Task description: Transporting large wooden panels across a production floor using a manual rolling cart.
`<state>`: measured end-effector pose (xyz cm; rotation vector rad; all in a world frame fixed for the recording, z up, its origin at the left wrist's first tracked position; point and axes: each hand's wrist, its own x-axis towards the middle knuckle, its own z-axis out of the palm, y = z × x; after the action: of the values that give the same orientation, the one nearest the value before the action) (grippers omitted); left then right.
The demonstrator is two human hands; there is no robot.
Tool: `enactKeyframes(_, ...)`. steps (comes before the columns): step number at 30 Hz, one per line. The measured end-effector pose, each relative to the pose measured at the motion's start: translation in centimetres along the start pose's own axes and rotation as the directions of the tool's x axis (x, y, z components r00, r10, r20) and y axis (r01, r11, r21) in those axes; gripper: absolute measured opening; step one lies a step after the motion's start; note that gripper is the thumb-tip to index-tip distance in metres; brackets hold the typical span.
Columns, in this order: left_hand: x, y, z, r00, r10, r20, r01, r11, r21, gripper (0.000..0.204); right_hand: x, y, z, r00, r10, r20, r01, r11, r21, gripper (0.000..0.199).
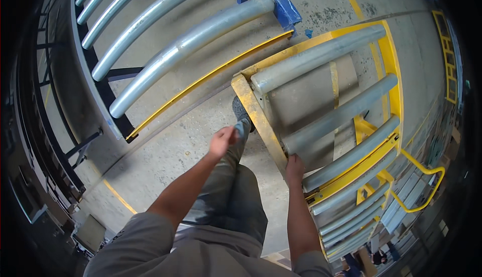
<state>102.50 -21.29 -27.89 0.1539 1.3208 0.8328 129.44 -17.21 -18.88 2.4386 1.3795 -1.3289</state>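
Concrete flr (175, 144) | L hand (223, 140) fwd, curled, hold unclear | R hand (295, 167) at yellow roller frame (259, 112), grip unclear

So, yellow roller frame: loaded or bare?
Bare by the right hand: no load on the rollers there. Farther down, too small to tell.

moderate light; glare on metal rollers (181, 48); fisheye bending, black corners

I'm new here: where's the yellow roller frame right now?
In the head view, the yellow roller frame is on the right, beside the person's legs, with the right hand at its left edge.
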Motion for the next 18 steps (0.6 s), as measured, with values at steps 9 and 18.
enactKeyframes(9, -26.3, -7.4, -29.0, 0.864, -0.219, -0.453, 0.425, 0.799, 0.424, 0.028, -9.8, 0.4, 4.8, 0.980, -0.095, -0.173, 0.075, 0.990, -0.119, 0.043)
enactKeyframes(18, -38.1, -5.7, -41.5, 0.941, -0.172, -0.290, 0.297, 0.830, 0.472, 0.031, -17.9, 1.8, 12.2, 0.978, -0.156, -0.140, 0.125, 0.970, -0.207, 0.046)
